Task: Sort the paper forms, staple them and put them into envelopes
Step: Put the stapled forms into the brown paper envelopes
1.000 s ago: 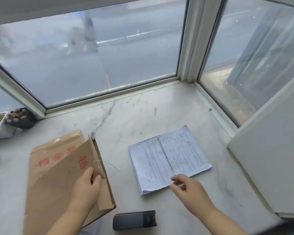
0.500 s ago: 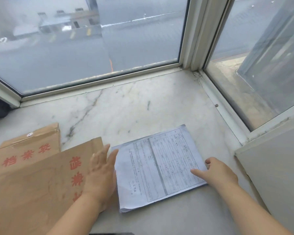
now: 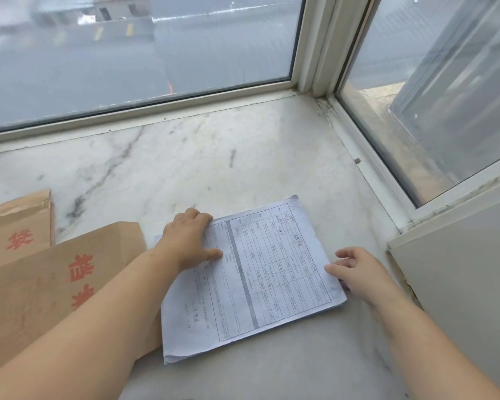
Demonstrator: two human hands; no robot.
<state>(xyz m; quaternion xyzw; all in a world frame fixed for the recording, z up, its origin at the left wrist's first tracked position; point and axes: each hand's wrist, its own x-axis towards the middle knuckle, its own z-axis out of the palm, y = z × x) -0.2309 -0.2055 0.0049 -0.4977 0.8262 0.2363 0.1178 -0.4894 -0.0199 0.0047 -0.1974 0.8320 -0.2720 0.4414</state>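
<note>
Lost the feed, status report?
Left hand on forms, fingers curled at far-left corner. Right hand at right edge. Envelopes left, unfilled. Nothing blocking.
</note>
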